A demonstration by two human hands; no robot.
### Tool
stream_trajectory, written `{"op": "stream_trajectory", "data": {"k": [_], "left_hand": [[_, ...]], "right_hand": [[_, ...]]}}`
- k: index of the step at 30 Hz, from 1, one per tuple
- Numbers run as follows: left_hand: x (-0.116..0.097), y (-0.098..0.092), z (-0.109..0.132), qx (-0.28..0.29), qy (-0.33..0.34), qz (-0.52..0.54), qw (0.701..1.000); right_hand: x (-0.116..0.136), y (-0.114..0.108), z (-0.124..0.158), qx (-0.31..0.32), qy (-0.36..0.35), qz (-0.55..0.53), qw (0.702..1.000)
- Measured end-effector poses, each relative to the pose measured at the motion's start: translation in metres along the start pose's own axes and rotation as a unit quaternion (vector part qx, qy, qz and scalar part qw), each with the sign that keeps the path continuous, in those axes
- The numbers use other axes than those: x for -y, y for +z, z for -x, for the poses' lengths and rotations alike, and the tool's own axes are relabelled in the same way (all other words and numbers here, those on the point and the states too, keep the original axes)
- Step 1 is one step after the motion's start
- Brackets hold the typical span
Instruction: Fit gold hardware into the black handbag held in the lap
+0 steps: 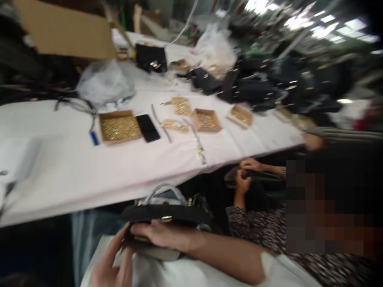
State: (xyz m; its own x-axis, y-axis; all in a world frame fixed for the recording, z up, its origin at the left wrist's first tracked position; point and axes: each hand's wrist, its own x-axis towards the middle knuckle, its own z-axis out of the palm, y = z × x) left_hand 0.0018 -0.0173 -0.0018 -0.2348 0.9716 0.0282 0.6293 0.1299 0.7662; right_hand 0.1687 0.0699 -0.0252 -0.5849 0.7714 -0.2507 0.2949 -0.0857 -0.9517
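A dark handbag (pixel 167 213) with a pale wrapped handle (pixel 166 189) and a gold-coloured clasp lies across my lap. Its mouth is parted towards me. My left hand (pixel 112 261) grips the bag's left end, thumb and fingers on its edge. Inside the opening, my right hand (pixel 157 233) has its fingers closed at that same left end, close to the left fingertips. The right fingertips are partly hidden by the bag, and blur hides what lies between them. A light-coloured cloth (pixel 179 275) lies under the bag.
Ahead runs a white-covered table (pixel 119 167) bearing cardboard trays of gold-coloured pieces (pixel 119 127), a black phone (pixel 148 127), a blue-ended cord (pixel 94 138) and plastic bags (pixel 104 83). Several dark bags (pixel 254 87) are piled behind. To the right, a co-worker's hands (pixel 243 179) hold a dark item.
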Motion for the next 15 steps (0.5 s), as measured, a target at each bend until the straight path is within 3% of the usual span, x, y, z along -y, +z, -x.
{"op": "stream_trajectory", "data": {"k": [2, 4, 9, 15], "left_hand": [[0.008, -0.008, 0.018, -0.037, -0.080, -0.018, 0.996], [0.009, -0.006, 0.022, -0.032, -0.130, 0.018, 0.991], [0.007, 0.005, 0.023, -0.027, -0.144, 0.049, 0.988], [0.017, 0.008, 0.030, -0.032, -0.159, 0.075, 0.984]], "right_hand": [[0.000, 0.018, -0.005, 0.014, 0.036, -0.054, 0.998], [-0.007, 0.017, -0.011, 0.008, 0.057, -0.080, 0.995], [-0.019, 0.008, -0.011, 0.053, 0.070, -0.078, 0.993], [-0.003, 0.012, -0.012, 0.061, 0.051, -0.009, 0.997]]}}
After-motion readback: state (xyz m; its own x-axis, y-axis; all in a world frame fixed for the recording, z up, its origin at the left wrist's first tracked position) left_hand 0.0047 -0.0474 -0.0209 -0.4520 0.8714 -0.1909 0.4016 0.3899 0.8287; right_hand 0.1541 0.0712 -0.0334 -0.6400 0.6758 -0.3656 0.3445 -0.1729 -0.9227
